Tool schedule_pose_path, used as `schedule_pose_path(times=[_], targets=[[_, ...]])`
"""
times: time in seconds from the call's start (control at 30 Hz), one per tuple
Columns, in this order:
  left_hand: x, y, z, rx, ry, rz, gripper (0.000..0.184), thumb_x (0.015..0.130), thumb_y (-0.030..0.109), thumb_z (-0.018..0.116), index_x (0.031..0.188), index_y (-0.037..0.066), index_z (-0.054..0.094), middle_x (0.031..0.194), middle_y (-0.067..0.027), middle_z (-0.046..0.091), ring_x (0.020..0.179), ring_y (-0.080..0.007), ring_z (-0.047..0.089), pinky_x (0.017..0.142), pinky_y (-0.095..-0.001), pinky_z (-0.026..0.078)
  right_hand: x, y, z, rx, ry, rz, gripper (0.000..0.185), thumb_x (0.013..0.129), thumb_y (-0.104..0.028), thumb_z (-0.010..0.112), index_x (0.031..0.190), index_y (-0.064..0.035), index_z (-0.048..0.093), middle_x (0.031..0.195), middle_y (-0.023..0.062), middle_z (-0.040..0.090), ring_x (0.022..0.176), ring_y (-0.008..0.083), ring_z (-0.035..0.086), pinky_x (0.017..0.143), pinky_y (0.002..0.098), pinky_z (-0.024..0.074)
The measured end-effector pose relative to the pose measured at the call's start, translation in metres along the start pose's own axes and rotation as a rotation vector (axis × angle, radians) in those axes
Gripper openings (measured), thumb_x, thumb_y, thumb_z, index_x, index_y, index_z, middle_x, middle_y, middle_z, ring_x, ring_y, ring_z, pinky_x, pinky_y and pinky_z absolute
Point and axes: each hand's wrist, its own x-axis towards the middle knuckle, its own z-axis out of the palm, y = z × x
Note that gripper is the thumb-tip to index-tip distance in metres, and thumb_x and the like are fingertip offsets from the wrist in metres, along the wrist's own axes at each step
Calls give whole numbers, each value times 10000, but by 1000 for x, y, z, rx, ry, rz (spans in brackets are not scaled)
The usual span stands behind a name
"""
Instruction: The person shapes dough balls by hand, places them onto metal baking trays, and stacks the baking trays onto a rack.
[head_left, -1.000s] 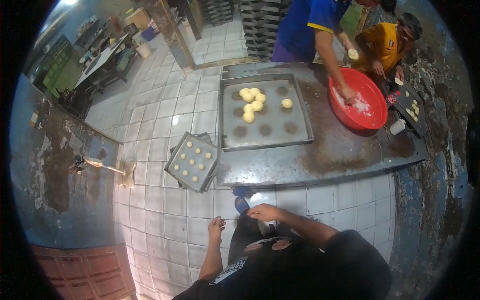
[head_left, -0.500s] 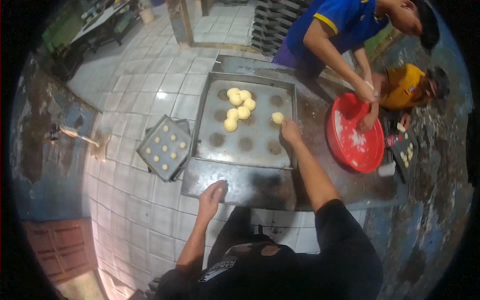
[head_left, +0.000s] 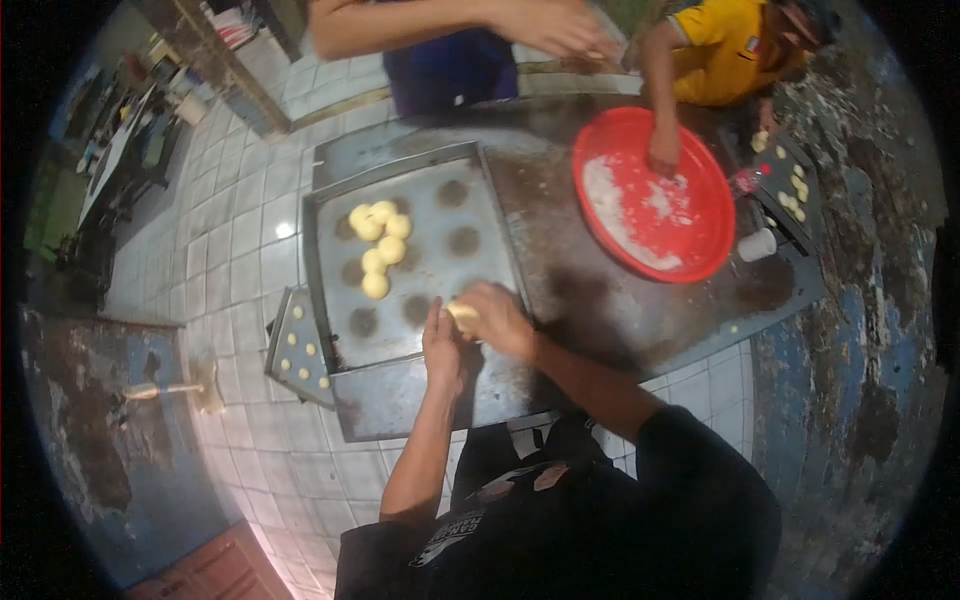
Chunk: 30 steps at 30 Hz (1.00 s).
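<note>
1. Pale tiles (head_left: 270, 260) run below the table (head_left: 620, 335); seen from the head camera, the large tray (head_left: 410, 190) lies on its left part, with the bowl (head_left: 692, 240) to the far right, holding white powder and a co-worker's hand (head_left: 664, 150).
2. Same view: one piece of dough (head_left: 463, 313) sits between the two hands, above the tray's near side. The right hand (head_left: 499, 320) curls its fingers over it; the left hand (head_left: 441, 352) is beside it, though whether it grips cannot be told.
3. The other balls (head_left: 375, 285) bunch together, touching, in the tray's left half.
4. The step in hand looks like shaping this piece. Such handling calls for light, even pressure and clearance from the tray rim.
</note>
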Motion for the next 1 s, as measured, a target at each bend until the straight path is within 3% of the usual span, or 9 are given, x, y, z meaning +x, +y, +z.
schedule_pose_path(times=[0.1, 0.2, 0.33, 0.53, 0.67, 0.7, 0.8, 0.93, 1.0], targets=[[-25, -25, 45, 69, -13, 37, 370, 1096, 313, 465, 1206, -16, 594, 965, -62, 604, 808, -131, 571, 720, -312, 502, -54, -38, -54, 159, 272, 3, 342, 871, -162, 701, 1184, -25, 682, 1080, 190, 694, 995, 379, 664, 834, 423, 532], [-53, -64, 71, 349, -25, 216, 355, 1107, 323, 421, 1100, 22, 609, 969, -67, 614, 837, -148, 594, 738, -322, 492, -103, -14, -81, 77, 153, -68, 353, 843, -131, 729, 1173, -13, 683, 1039, 184, 699, 928, 366, 681, 792, 416, 545], [-98, -98, 143, 63, 50, 28, 408, 1096, 373, 449, 986, 20, 620, 897, -28, 594, 820, -116, 534, 692, -326, 447, -162, -3, -120, 546, 235, 380, 250, 898, -139, 716, 1096, 12, 707, 968, 120, 723, 916, 249, 706, 826, 381, 548], [-126, -128, 202, 368, -69, 182, 489, 1075, 428, 466, 1280, -6, 561, 1036, -86, 633, 924, -174, 595, 838, -342, 483, -213, 10, -211, 789, 195, 224, 339, 943, -61, 674, 1267, 18, 615, 1009, 51, 735, 865, 128, 674, 773, 274, 544], [-116, -186, 167, 468, -1, 133, 527, 1013, 356, 578, 1395, 1, 505, 1160, -97, 630, 1034, -184, 590, 917, -339, 479, -221, 42, -222, 381, 367, 231, 393, 976, -153, 628, 1339, -14, 571, 886, 128, 711, 809, 149, 680, 730, 303, 535], [-137, -180, 171, 676, -72, 21, 481, 979, 245, 606, 1388, 9, 511, 1246, -111, 617, 1119, -198, 580, 949, -357, 476, -225, 30, -233, 201, 97, 384, 376, 972, -199, 608, 1307, -28, 585, 873, 163, 692, 766, 219, 687, 714, 346, 541], [-143, -208, 149, 681, -143, 78, 423, 963, 132, 623, 1365, 34, 540, 1232, -79, 647, 1083, -192, 609, 941, -352, 488, -225, 55, -202, -41, -113, -317, 255, 947, -220, 614, 1120, -46, 683, 892, 140, 693, 990, 336, 657, 833, 459, 518], [-137, -173, 174, 361, -177, -79, 389, 944, 23, 633, 1327, 50, 576, 1173, -47, 674, 1043, -157, 646, 904, -307, 518, -150, 104, -250, 133, -124, 127, 256, 929, -223, 689, 1158, -110, 700, 1051, 105, 718, 1088, 272, 658, 950, 406, 523], [-110, -171, 166, 415, -211, 111, 448, 909, 9, 679, 1339, 45, 558, 1189, -51, 669, 1077, -151, 643, 930, -307, 520, -97, 171, -283, -1, 84, 186, 271, 927, -221, 658, 1135, -57, 713, 1067, 151, 726, 982, 264, 708, 866, 371, 558]])
